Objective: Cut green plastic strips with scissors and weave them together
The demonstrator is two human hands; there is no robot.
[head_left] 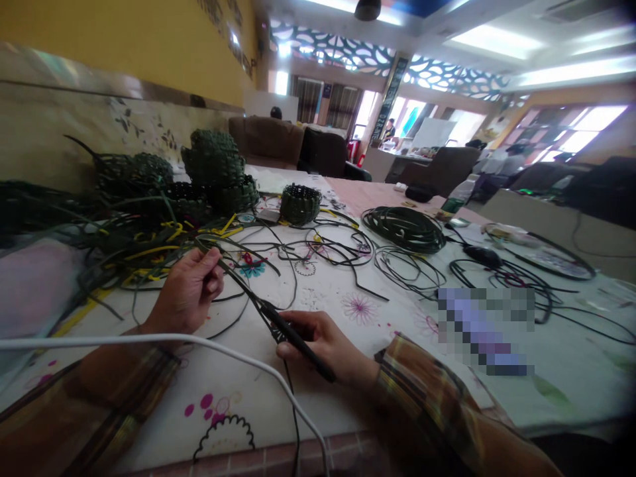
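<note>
Between the thumb and fingers of my left hand (186,295) is a dark green plastic strip (242,283). It slants down to the right, toward the tip of a black pen-like tool (301,343). My right hand (332,344) is closed around that tool. Where strip and tool meet, I cannot tell whether they touch. A thin black cord (297,424) runs down below the right hand. Just beyond my left hand lies a tangle of green strips, with some yellow strips (171,233) among them.
A small woven green basket (301,204) stands mid-table, near stacked larger ones (213,162). Coiled green strip (405,228), loose loops and a bottle (460,195) lie farther right. A white cable (218,351) crosses in front of my forearms. A blurred-out purple object (481,328) lies at right.
</note>
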